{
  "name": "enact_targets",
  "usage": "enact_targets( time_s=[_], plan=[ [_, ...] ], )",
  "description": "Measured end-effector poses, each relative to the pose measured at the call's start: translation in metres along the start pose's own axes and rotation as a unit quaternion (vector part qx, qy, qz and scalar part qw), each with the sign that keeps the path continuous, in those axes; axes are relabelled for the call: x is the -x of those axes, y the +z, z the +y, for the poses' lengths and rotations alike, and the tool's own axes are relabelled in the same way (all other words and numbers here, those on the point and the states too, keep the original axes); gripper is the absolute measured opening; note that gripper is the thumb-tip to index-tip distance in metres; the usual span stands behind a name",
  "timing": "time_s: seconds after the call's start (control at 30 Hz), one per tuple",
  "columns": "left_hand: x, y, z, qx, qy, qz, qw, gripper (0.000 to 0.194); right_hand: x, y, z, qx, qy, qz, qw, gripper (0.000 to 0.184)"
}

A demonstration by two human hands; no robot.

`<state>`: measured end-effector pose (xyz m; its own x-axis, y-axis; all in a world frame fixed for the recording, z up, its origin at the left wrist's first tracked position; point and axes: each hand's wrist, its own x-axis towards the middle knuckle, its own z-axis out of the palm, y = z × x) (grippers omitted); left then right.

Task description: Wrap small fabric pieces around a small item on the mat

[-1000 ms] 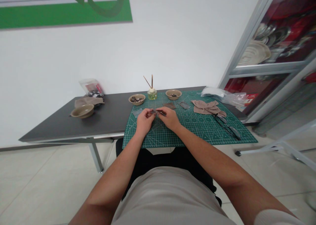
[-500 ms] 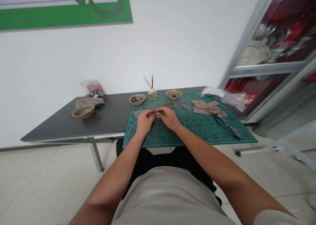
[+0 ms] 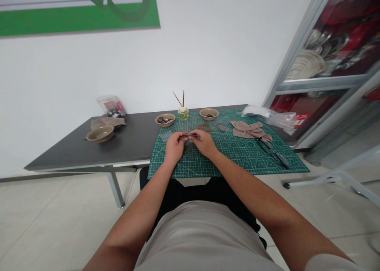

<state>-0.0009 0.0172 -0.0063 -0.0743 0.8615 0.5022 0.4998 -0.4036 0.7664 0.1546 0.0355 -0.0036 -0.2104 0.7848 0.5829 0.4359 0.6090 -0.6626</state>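
Observation:
My left hand and my right hand meet above the green cutting mat. The fingertips of both are closed on a small, dark, thin piece; its kind is too small to make out and the fingers hide part of it. Just behind my right hand lies a brown flat piece, with a grey flat piece beside it. A pale, translucent-looking piece rests left of my left hand.
At the back stand a bowl of stones, a reed diffuser bottle and a second bowl with dark pebbles. Rightward are a brown cloth, eyeglasses and plastic bags. Another bowl sits left, near a clear container.
Both hands stay in nearly the same place, still gripping the small dark piece; the left hand has shifted very slightly. The things on the mat have not moved.

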Motion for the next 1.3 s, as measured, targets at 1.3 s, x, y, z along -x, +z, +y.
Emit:
enact_targets(
  time_s=[1.3],
  plan=[
    [0.0018, -0.0010, 0.0047, 0.013, -0.005, -0.011, 1.000, 0.013, 0.0018, -0.0016, -0.0015, 0.008, 0.011, 0.003, 1.000, 0.010]
  ],
)
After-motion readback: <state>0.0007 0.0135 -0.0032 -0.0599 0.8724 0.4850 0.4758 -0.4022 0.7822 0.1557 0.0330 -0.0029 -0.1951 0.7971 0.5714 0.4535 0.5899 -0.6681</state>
